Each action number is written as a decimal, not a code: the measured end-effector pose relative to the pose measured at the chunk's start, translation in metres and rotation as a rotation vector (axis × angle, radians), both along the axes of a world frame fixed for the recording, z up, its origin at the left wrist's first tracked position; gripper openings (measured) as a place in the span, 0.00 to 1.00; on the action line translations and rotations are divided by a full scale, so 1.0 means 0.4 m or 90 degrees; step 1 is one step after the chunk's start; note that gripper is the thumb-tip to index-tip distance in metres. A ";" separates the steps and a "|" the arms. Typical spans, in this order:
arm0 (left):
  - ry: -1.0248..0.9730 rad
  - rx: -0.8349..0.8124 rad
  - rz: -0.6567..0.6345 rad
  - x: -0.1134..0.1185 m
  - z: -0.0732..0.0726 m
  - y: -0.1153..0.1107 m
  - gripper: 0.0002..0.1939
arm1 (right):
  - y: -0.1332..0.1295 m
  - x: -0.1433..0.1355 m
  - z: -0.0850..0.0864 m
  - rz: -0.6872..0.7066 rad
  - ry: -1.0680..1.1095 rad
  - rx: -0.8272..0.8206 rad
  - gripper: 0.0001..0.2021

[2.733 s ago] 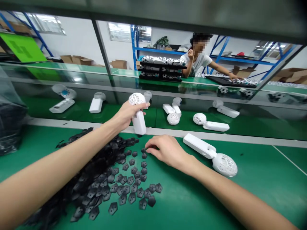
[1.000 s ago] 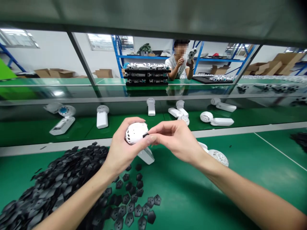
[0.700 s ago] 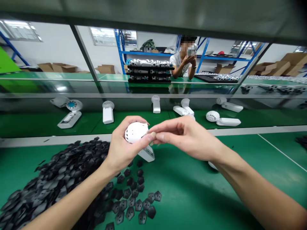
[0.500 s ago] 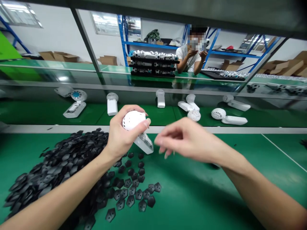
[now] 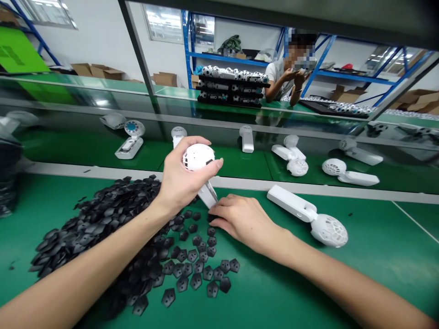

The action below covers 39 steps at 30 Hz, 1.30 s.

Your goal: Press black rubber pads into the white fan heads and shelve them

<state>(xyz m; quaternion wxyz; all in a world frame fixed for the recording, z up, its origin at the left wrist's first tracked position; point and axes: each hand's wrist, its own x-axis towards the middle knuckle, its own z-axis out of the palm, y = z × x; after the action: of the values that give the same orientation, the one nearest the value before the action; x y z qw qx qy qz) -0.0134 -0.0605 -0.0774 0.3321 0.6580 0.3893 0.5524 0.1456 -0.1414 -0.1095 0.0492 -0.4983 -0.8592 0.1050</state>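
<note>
My left hand (image 5: 181, 176) is wrapped round the ball-shaped head of a white handheld fan (image 5: 198, 156), whose handle points down towards the bench. A small dark patch shows on the head beside my thumb. Just below the handle, my right hand (image 5: 245, 221) has its fingertips down at the green bench top, closed on a black pentagon piece (image 5: 211, 218) that they partly hide. Many loose black pentagon pieces (image 5: 195, 281) lie scattered nearby, flat, some with small holes. A large heap of the same pieces (image 5: 113, 219) spreads under and left of my left forearm.
Another white fan (image 5: 291, 203) lies on the bench beyond my right forearm. Behind a pale ledge (image 5: 240, 183), several white fans (image 5: 358, 178) lie on a green strip. Farther back, a person (image 5: 286, 75) sits by stacked black trays (image 5: 231, 93). A dark bag (image 5: 8, 173) stands left.
My right hand has come down and left to the bench, its fingers now on a black piece. The view has shifted left, and the fan on the right of the bench now shows.
</note>
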 end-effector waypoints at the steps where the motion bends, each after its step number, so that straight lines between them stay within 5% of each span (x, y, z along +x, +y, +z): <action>1: 0.003 -0.001 -0.006 0.000 0.002 0.000 0.20 | 0.002 -0.002 -0.003 -0.004 0.001 -0.001 0.08; 8: 0.023 -0.030 0.019 -0.006 0.020 0.012 0.21 | 0.006 -0.014 -0.014 -0.045 0.057 -0.031 0.05; 16: 0.175 -0.134 -0.075 -0.035 0.064 0.013 0.23 | 0.017 0.008 -0.009 -0.042 0.276 -0.116 0.07; 23: -0.054 -0.223 -0.113 -0.045 0.049 0.038 0.22 | 0.035 0.071 0.075 -0.166 0.629 -0.255 0.04; 26: -0.161 -0.295 -0.088 -0.042 0.047 0.043 0.18 | 0.033 0.089 0.112 -0.149 0.725 -0.320 0.12; 33: -0.268 -0.557 -0.121 0.003 0.065 -0.008 0.07 | 0.023 0.070 0.121 -0.070 0.794 -0.065 0.03; 39: -0.277 -0.555 -0.153 0.023 0.042 -0.043 0.07 | 0.016 0.041 0.085 -0.133 0.805 -0.055 0.05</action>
<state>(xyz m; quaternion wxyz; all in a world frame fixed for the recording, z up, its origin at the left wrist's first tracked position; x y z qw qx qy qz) -0.0044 -0.0775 -0.0605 0.7108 0.3681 0.4270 0.4206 0.1620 -0.1349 -0.0754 0.5361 -0.4225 -0.6063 0.4080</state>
